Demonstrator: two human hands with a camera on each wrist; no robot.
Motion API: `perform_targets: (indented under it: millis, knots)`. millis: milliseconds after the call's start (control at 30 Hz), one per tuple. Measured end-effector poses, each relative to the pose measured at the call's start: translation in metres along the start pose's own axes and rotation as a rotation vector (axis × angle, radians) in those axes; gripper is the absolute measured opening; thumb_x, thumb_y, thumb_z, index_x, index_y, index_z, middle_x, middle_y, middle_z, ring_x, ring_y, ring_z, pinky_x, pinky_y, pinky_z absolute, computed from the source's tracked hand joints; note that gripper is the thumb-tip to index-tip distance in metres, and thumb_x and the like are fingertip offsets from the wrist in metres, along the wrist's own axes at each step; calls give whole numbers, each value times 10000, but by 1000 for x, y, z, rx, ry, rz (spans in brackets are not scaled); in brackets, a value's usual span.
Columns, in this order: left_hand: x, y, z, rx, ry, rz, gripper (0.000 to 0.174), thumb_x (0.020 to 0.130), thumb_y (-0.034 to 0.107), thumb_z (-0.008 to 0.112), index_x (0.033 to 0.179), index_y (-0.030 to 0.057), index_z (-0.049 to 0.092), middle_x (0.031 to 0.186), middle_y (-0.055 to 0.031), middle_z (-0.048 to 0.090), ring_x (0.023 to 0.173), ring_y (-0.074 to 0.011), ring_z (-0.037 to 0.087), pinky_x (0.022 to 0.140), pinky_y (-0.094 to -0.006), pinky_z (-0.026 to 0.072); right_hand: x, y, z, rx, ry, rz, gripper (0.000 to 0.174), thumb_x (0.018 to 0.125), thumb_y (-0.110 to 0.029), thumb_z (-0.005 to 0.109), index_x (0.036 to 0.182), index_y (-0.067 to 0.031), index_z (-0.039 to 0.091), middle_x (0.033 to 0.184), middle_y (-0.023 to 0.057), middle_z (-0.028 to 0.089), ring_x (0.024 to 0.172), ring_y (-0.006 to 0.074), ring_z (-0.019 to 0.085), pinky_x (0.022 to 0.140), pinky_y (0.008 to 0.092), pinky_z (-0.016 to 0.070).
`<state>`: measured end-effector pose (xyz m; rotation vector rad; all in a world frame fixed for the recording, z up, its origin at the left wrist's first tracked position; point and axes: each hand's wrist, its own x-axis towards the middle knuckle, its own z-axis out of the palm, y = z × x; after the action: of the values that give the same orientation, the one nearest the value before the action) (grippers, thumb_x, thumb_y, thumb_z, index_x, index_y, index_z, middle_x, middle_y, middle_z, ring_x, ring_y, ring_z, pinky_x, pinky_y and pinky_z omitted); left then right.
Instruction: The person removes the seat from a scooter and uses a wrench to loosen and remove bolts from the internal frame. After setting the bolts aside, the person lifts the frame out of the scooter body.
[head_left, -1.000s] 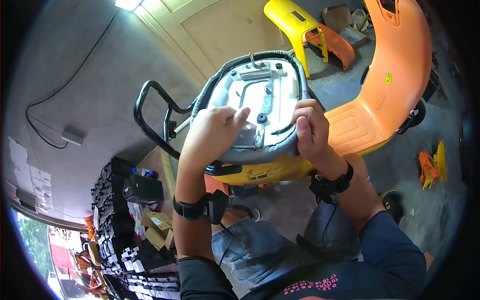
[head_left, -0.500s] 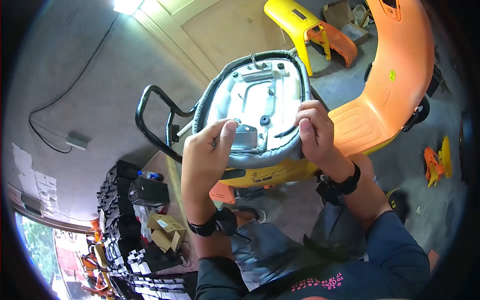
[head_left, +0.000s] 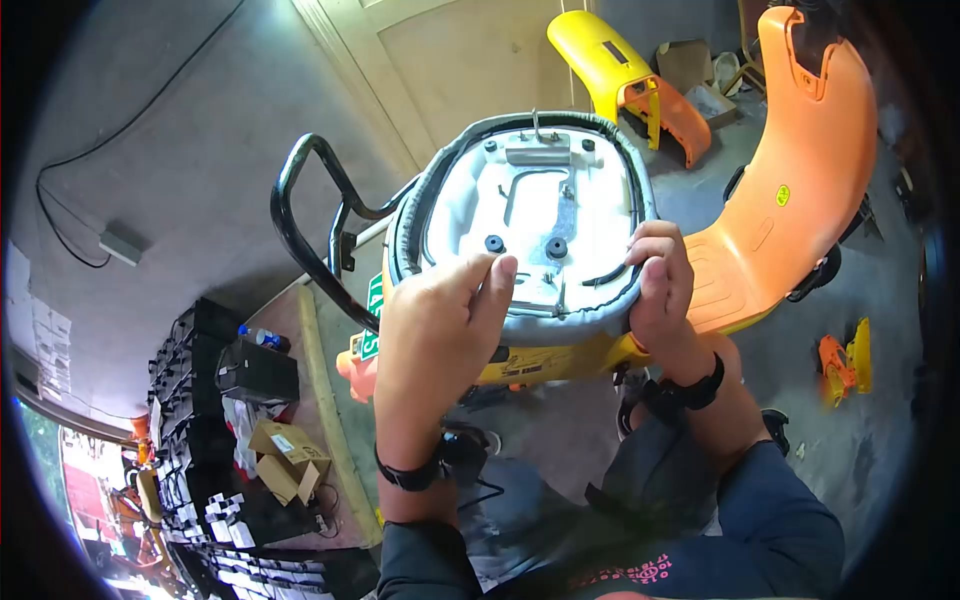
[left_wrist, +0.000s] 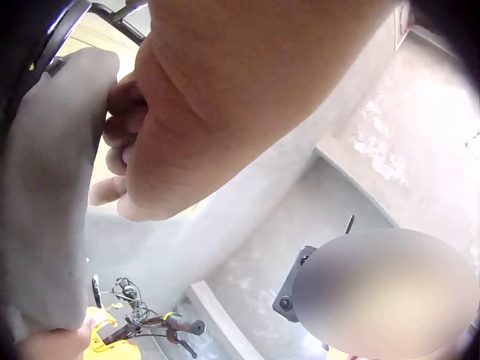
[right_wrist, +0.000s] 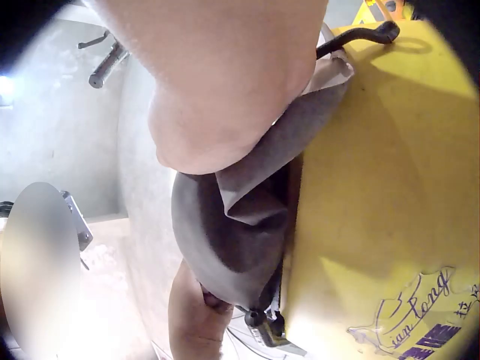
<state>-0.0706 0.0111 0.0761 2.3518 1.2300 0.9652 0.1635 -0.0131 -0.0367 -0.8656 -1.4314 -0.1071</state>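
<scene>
An upturned scooter seat, with its white underside (head_left: 540, 190) facing up, rests over a yellow scooter body (right_wrist: 382, 172). A grey seat cover (right_wrist: 225, 247) wraps its rim. My left hand (head_left: 440, 320) grips the near left of the rim, thumb against the index finger; what the fingertips pinch is hidden. In the left wrist view its other fingers curl beside the cover (left_wrist: 52, 165). My right hand (head_left: 660, 285) holds the covered rim at the near right, fingers over the edge. Black rubber feet (head_left: 556, 247) and a metal catch (head_left: 537, 152) show on the underside.
A black rear rail (head_left: 290, 200) curves out to the left of the seat. An orange scooter front (head_left: 780, 200) stands at the right. Yellow and orange panels (head_left: 600, 65) lie behind it. Cardboard boxes (head_left: 285, 460) and black goods (head_left: 180, 420) are at the lower left.
The camera view has shifted. My left hand has moved over the near left of the seat, covering where the metal plate showed. A second rubber foot is now visible. My right hand stays at the rim.
</scene>
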Motion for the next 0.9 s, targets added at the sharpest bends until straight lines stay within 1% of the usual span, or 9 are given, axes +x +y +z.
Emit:
perform_targets:
  millis: [100, 200, 300, 467, 700, 767, 800, 833, 900]
  knots:
    - [-12, 7, -1, 155, -42, 37, 271, 982, 266, 601, 851, 45, 687, 755, -159, 688, 663, -342, 676, 621, -451, 504, 1, 1, 1, 7, 9, -16, 244, 1030, -176, 448, 908, -12, 581, 937, 147, 571, 793, 230, 555, 735, 336, 458]
    - [-24, 22, 2, 373, -73, -7, 289, 980, 335, 621, 991, 64, 720, 658, -146, 665, 669, -348, 684, 616, -433, 512, 2, -3, -1, -27, -4, 25, 247, 1034, -188, 463, 910, -17, 590, 933, 142, 576, 796, 243, 567, 724, 337, 462]
    - [-25, 28, 5, 397, -75, -17, 295, 972, 347, 632, 983, 63, 712, 627, -137, 653, 646, -350, 677, 598, -434, 504, 2, -5, -1, -23, 3, 19, 220, 1028, -153, 475, 907, -9, 589, 942, 143, 584, 808, 241, 572, 733, 342, 469]
    - [-15, 16, 11, 344, 48, -36, 420, 983, 366, 596, 711, 53, 661, 584, -171, 617, 561, -359, 638, 558, -442, 486, 4, -11, -3, 2, -11, 87, 194, 1017, -115, 483, 895, -3, 584, 951, 148, 588, 827, 243, 574, 748, 341, 469]
    - [-2, -7, 15, 342, 222, -169, 427, 990, 370, 554, 768, 55, 739, 600, -176, 623, 607, -374, 645, 590, -450, 492, 5, -35, 12, -33, -6, 125, 143, 994, -118, 550, 943, -2, 615, 987, 146, 602, 889, 279, 597, 806, 350, 481]
    - [2, -10, 14, 314, 164, -227, 425, 993, 371, 547, 794, 54, 749, 625, -178, 637, 641, -378, 654, 616, -456, 496, 6, -39, 8, 5, -97, 165, 261, 1032, -182, 455, 987, 6, 629, 1041, 154, 585, 923, 250, 573, 869, 354, 451]
    - [2, -12, 16, 305, 183, -236, 428, 994, 372, 543, 797, 53, 750, 639, -182, 643, 652, -380, 655, 624, -455, 497, 8, -33, 4, -25, -139, 82, 309, 1057, -233, 446, 1007, 5, 636, 1083, 140, 586, 851, 204, 582, 774, 325, 464]
    - [3, -14, 16, 295, 206, -245, 431, 995, 373, 540, 800, 51, 752, 653, -186, 649, 662, -381, 657, 632, -454, 499, 8, -32, 1, -33, -124, 84, 309, 1057, -233, 446, 1007, 5, 636, 1083, 140, 586, 851, 204, 582, 774, 325, 464]
    - [6, -14, 14, 305, 193, -246, 430, 995, 370, 537, 814, 43, 751, 670, -197, 649, 654, -381, 652, 626, -455, 487, 7, -30, -5, 264, -158, 315, 386, 1080, -318, 407, 1059, -5, 632, 1126, 117, 578, 721, 129, 548, 631, 251, 412]
